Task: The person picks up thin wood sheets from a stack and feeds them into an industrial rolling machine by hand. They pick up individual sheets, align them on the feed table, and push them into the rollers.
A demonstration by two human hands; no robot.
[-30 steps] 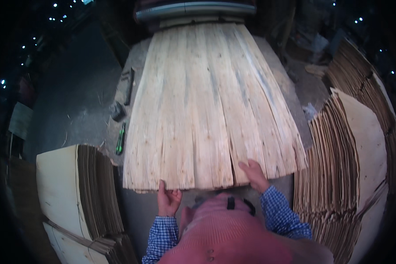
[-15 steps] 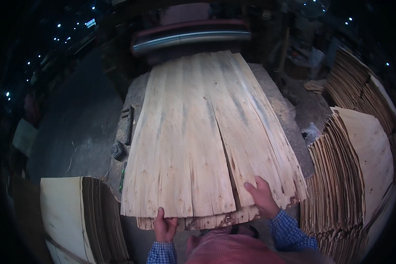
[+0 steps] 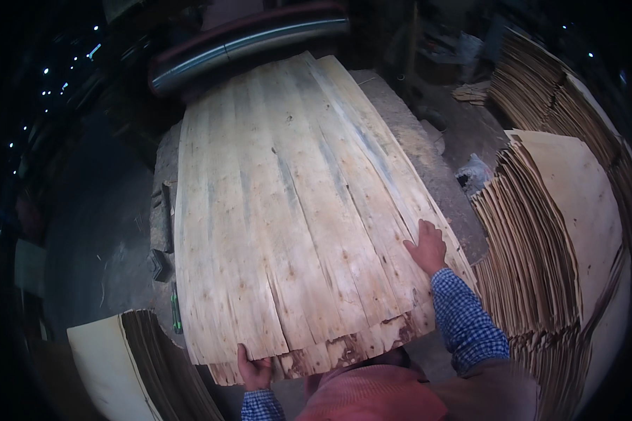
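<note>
A wide, pale wood veneer sheet with lengthwise splits and grey streaks lies before me on top of another sheet. The lower veneer sheet's ragged, bark-flecked edge sticks out along the near side. At the near left corner my left hand grips the top sheet's edge, thumb above and the other fingers partly hidden below. My right hand rests on the sheet close to its right edge, palm down with fingers spread.
A machine with a long shiny roller stands at the far end of the grey worktable. Bundled veneer stacks rise at the right and near left. A dark angular block and a green tool lie along the left table edge.
My right hand has moved from the near edge farther up the sheet, toward its right side. The wide split in the sheet has narrowed. My view has turned, shifting the scene leftward.
</note>
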